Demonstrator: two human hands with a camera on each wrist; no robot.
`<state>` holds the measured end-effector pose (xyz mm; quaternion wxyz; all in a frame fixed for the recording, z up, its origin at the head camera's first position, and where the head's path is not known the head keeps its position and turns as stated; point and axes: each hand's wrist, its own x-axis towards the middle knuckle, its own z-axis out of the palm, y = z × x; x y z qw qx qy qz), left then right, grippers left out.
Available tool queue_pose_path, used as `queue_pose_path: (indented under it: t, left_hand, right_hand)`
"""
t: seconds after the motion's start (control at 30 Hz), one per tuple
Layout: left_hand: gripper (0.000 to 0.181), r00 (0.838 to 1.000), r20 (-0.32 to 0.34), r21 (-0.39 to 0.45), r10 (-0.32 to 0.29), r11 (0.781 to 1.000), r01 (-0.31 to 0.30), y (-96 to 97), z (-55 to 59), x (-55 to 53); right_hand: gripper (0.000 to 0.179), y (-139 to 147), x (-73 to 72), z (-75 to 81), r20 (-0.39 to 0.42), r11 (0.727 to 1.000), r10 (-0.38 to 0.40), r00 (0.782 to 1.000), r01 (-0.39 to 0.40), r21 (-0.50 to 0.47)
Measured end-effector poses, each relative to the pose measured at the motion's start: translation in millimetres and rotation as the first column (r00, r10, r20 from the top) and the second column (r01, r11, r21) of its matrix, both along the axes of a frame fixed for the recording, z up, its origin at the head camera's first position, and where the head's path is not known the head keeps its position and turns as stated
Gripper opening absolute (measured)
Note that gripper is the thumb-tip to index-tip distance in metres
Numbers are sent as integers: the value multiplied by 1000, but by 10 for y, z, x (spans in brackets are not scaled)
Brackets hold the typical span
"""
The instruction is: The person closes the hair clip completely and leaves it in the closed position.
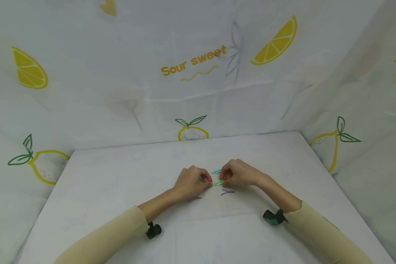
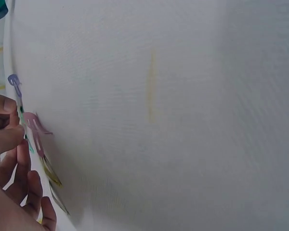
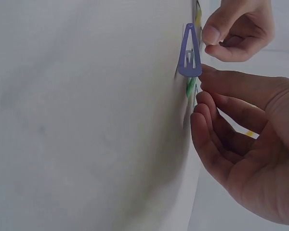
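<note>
A green snap hair clip (image 1: 218, 183) lies between both hands just at the table surface. At its right end, the thumb and fingers of my right hand (image 1: 240, 173) pinch it. My left hand (image 1: 192, 183) pinches at its left end, with the fingertips partly hiding it. Behind the green clip lies a light blue hair clip (image 1: 216, 171), partly covered by the right hand. Closer to me rests a purple hair clip (image 1: 227, 191), seen large in the right wrist view. The left wrist view shows pink clips (image 2: 32, 124) and a yellow clip (image 2: 51, 173) beside the left fingers.
A white cloth covers the table (image 1: 118, 176). White curtain walls (image 1: 135, 47) with lemon prints stand behind it and at both sides. Dark wrist cameras (image 1: 154, 231) hang under each sleeve. Beside the left hand, a small dark clip tip (image 1: 198, 198) shows.
</note>
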<state>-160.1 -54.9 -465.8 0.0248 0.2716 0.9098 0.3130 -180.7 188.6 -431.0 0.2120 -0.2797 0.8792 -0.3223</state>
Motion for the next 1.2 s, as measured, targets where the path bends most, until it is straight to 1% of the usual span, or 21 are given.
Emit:
queue_pose_path:
  t: [0.13,0.3,0.43,0.57,0.77,0.93,1.07,1.2]
  left_hand:
    - [4,1000,-2,14,2,1000,-2,-63,30,15]
    - [5,999,32,-2,31,1000,-31,-156,95,67]
    - [6,997,45,-5,57,998,-57,-253,126,109]
    - [8,996,59,2,70,998,-70,-357,135,151]
    - [9,993,101,28,69,997,-72,-527,126,237]
    - [11,993,99,37,64,997,-68,-651,104,302]
    - [19,993,102,33,59,997,-62,-717,58,331]
    - [24,993,103,27,53,998,-56,-760,3,358]
  right_hand:
    - [11,-31,-2,27,-32,1000,4,999,-4,-9]
    - [12,-106,17,70,-58,999,15,998,-17,-40]
    - [12,-193,55,95,-79,997,33,996,-38,-63]
    - [11,-282,102,98,-87,994,48,995,-56,-94]
    - [16,-408,169,76,-88,988,57,995,-68,-137]
    - [18,-478,212,18,-82,987,74,994,-84,-134]
    - [16,-521,230,-28,-57,988,91,994,-98,-119]
    - [15,-568,255,-57,-7,991,99,995,-99,-95]
